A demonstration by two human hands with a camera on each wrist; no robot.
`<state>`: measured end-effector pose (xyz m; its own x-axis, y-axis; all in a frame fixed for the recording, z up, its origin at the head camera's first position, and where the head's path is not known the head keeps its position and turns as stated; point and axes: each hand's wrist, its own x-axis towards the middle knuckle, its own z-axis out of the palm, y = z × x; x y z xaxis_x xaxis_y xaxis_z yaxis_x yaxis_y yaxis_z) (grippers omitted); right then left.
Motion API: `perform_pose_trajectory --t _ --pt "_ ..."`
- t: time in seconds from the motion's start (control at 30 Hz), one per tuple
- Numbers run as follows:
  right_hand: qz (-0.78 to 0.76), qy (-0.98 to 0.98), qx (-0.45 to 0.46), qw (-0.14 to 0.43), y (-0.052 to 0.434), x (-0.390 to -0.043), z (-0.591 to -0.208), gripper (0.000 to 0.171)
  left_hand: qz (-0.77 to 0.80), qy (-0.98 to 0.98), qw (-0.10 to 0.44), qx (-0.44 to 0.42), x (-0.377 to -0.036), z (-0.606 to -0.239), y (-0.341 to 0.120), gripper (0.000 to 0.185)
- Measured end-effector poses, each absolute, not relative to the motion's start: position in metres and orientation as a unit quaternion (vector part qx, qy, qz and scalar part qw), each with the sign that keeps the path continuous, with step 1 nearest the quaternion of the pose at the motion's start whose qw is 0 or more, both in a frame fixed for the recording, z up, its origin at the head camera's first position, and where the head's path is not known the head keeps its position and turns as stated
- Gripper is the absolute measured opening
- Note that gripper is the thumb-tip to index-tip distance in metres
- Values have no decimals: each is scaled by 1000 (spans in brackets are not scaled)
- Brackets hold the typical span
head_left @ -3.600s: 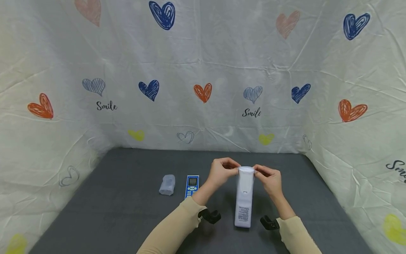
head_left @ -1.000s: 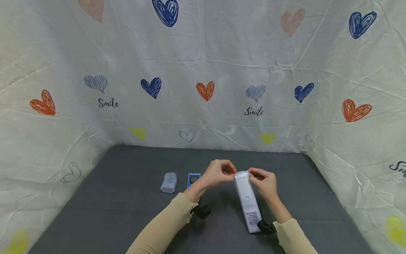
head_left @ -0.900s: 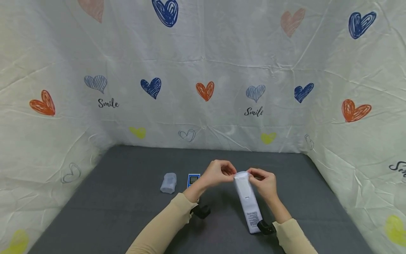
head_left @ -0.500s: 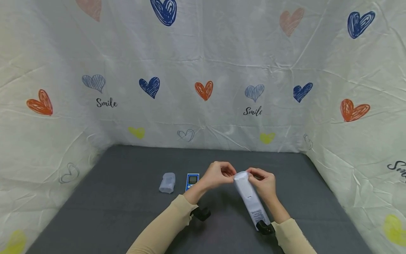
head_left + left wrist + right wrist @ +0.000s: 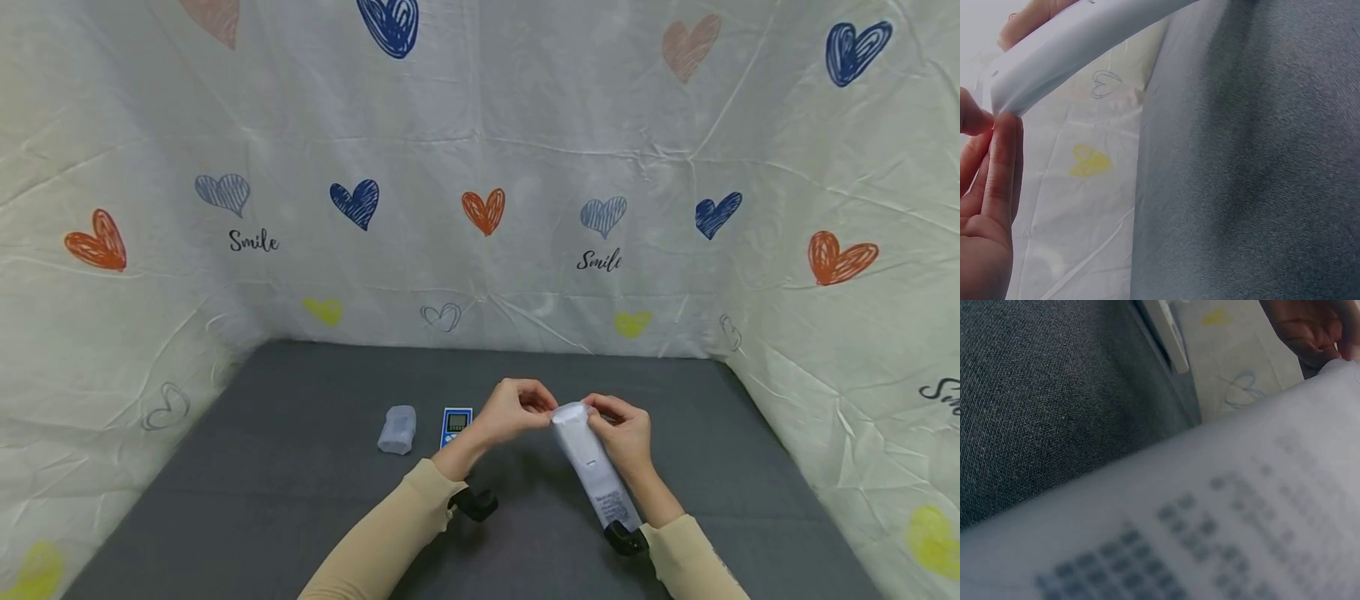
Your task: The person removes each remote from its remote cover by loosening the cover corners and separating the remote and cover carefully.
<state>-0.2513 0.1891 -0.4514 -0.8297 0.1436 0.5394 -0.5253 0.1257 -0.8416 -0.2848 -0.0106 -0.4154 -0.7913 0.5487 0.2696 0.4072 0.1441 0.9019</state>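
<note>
— Things at nine o'clock on the grey surface point(image 5: 300, 467)?
— Small pale cover point(image 5: 397, 429), then a blue remote point(image 5: 455, 422) beside it.
— And the hands?
— Left hand point(image 5: 512, 411) pinches the far tip of the white remote point(image 5: 594, 467); right hand point(image 5: 625, 433), at three o'clock of it, grips the same end. The remote slants, lifted, its near end by the right wrist.

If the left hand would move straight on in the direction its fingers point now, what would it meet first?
The left hand already pinches the far tip of the long white remote control. Going further right, it would probably meet the right hand gripping the same end, though depth is unclear.
</note>
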Motion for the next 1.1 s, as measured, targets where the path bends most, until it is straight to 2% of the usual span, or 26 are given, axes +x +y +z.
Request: perform_pose_trajectory --t 0.3,0.47,0.7,0.87,1.1 --pt "656 -688 148 274 188 -252 -451 11 618 721 88 302 -290 -413 -9 13" --pt "672 -665 165 280 191 -258 -460 9 642 705 92 287 -301 -427 -6 13" --pt "701 -633 197 262 195 -266 -472 15 693 672 99 243 -310 -433 -2 14" --pt "632 -693 217 270 197 -259 -463 17 693 673 100 240 -311 -429 -5 14" --pt "494 -749 301 324 196 -247 -439 29 673 685 112 255 -314 -422 -12 17"
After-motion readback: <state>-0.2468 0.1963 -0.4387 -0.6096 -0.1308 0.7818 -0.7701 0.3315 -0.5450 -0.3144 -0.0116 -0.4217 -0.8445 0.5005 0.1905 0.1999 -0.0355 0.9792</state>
